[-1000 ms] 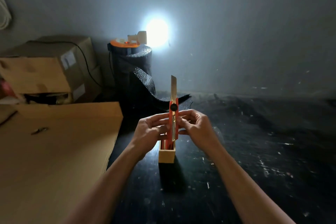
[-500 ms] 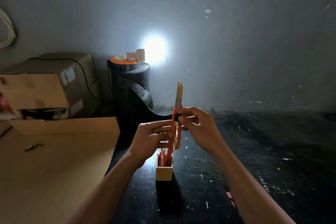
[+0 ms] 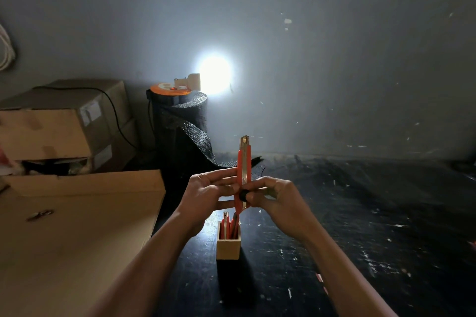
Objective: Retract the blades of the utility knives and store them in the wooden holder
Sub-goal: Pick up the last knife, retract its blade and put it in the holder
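An orange utility knife (image 3: 243, 167) stands upright between both hands, above the wooden holder (image 3: 228, 248). Only a short metal tip shows past its orange body. My left hand (image 3: 206, 190) grips the knife's body from the left. My right hand (image 3: 277, 197) pinches the black slider knob low on the handle. The small square holder stands on the dark table (image 3: 360, 213) just below the hands. Several other orange knives (image 3: 229, 226) stand inside it, and the lower end of the held knife reaches down among them.
A large flat cardboard sheet (image 3: 77, 226) covers the left side, with a small metal piece (image 3: 40, 215) lying on it. Cardboard boxes (image 3: 64, 123) stack at the back left. A black roll (image 3: 180, 126) with a lamp (image 3: 215, 73) on top stands behind the hands.
The long blade has slid down into the orange body, leaving a short tip. My right hand moved down the handle with the black slider. The view shifted, so the holder sits lower.
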